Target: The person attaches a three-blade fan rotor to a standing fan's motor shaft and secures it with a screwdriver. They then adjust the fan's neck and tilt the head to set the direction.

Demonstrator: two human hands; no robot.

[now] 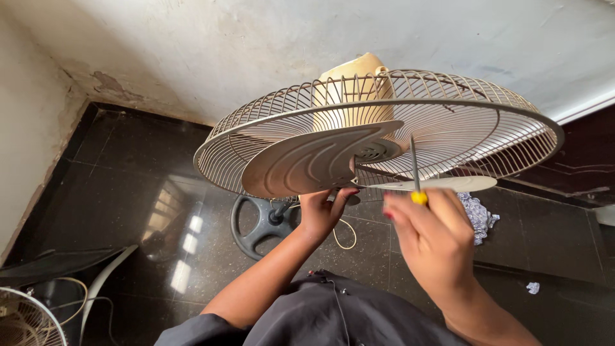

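At the far left bottom corner, part of another wire fan guard (25,320) shows, with a pale cable (73,291) looped beside it on the dark tiled floor (128,186). Right of that, a round dark fan base (259,224) stands on the floor. Above it the fan (378,128) is tipped so its face looks down toward the camera: the wire guard (256,128) lies like a shallow bowl, a grey blade (314,160) spreads across its left half, and the cream motor housing (352,83) rises behind, toward the wall (256,45).

The left hand (323,211) reaches up under the hub, fingers curled around the part just below the blades; what exactly it grips is hidden.

The right hand (432,240) is closed on a screwdriver (415,173), pinching its yellow handle between thumb and fingers. The tool's long axis runs nearly upright, leaning slightly left, its thin metal shaft pointing up into the fan just right of the hub. A second blade (461,184) stretches right, just behind the handle.

Farther right, a patterned cloth (479,214) lies on the floor.
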